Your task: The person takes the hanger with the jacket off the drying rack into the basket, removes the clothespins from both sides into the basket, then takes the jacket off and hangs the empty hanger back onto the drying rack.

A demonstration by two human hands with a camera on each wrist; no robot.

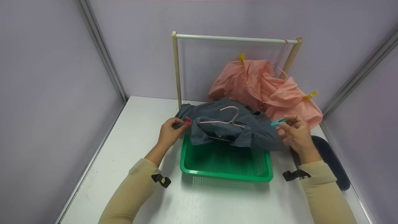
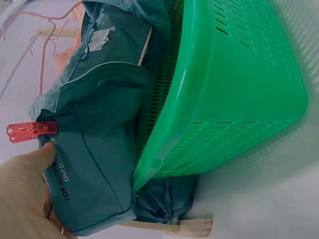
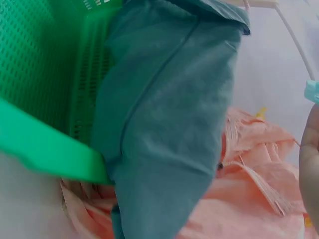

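- The left hand pinches the left shoulder of the grey-blue garment, thumb and fingers curled round the cloth; a red clothespin is clipped on that edge right at its fingertips.
- In the left wrist view the thumb presses the fabric just below the red clothespin, beside white printed lettering on the garment.
- The right hand holds a light blue clothespin pinched between thumb and fingertips, just beside the garment's right edge.
- The garment sits on a pink hanger between the two hands, draped over the far rim of the green basket, which stands on the white table nearer the person than the hands.
- In the right wrist view the garment spills over the basket wall.
- Beyond the right hand, a salmon garment hangs from the rack with yellow clothespins on its shoulders.
- A dark oval tray lies just to the outside of the right wrist.
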